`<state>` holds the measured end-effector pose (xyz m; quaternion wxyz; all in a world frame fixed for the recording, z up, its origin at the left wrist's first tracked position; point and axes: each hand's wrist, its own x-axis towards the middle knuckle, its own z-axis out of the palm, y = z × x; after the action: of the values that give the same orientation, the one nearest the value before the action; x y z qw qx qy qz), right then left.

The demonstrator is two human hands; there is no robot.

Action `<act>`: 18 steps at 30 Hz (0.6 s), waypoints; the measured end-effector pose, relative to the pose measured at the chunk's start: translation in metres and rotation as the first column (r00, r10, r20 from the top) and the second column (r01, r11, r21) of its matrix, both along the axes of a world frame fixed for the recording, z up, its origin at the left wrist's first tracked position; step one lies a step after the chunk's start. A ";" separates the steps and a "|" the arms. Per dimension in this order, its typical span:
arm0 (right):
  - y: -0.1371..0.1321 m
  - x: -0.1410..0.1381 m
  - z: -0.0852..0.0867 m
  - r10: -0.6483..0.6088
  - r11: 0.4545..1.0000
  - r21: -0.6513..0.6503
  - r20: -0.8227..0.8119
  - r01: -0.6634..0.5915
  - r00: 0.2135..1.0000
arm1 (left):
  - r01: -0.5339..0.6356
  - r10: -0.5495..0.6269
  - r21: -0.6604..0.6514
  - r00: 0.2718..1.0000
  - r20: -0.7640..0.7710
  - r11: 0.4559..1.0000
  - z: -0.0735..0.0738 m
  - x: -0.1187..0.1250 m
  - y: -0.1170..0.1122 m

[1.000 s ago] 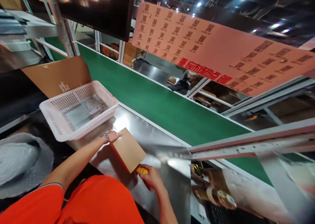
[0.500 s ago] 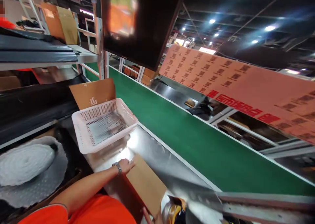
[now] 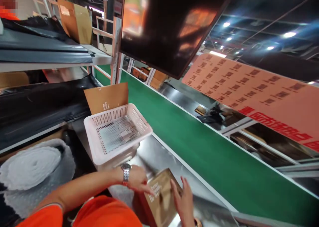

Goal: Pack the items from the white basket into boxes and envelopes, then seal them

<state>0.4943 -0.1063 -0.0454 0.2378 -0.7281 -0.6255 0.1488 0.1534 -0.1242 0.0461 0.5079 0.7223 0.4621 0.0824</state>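
Observation:
A brown cardboard box with white printed lettering lies in front of me on the metal bench. My left hand, below a wrist with a silver watch, reaches over its left edge, with the index finger stretched onto the lettering. The other fingers of that hand bend downward and are partly hidden. At the box's right side is my right hand, fingers spread and pointing up, holding nothing; its fingertips are close to the box's far right panel. Whatever is inside the box cannot be seen.
A white perforated basket with a small label in it stands beyond my left hand, a brown printed board behind it. A bubble-wrap roll lies left. A green conveyor belt runs along the right, below a hanging screen.
The box has turned from a plain brown face to its printed face. My right hand has risen from the bottom edge and spread its fingers. A shiny yellow-black item is out of sight.

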 end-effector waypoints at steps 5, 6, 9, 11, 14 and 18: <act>-0.048 -0.057 -0.069 0.019 0.989 -0.143 0.330 0.030 0.944 | -0.112 0.243 0.422 0.932 -0.271 0.900 0.040 -0.096 0.074; -0.054 -0.061 -0.078 0.028 0.990 -0.139 0.379 0.027 0.925 | -0.136 0.286 0.428 0.907 -0.308 0.893 0.039 -0.112 0.087; -0.062 -0.061 -0.091 0.048 0.992 -0.125 0.454 0.011 0.890 | -0.154 0.330 0.426 0.866 -0.377 0.891 0.020 -0.143 0.118; -0.063 -0.057 -0.091 0.065 0.991 -0.133 0.457 -0.004 0.887 | -0.143 0.329 0.430 0.857 -0.396 0.891 0.000 -0.151 0.132; -0.065 -0.053 -0.089 0.073 0.990 -0.138 0.436 -0.014 0.897 | -0.139 0.337 0.432 0.840 -0.426 0.891 -0.029 -0.155 0.147; -0.070 -0.054 -0.088 0.049 0.990 -0.139 0.379 0.005 0.924 | -0.083 0.279 0.428 0.864 -0.419 0.900 -0.050 -0.157 0.161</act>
<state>0.4399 -0.1762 -0.1331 0.0590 -0.7508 -0.6561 0.0496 -0.0033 0.0369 -0.0043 0.2137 0.7600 0.6122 0.0445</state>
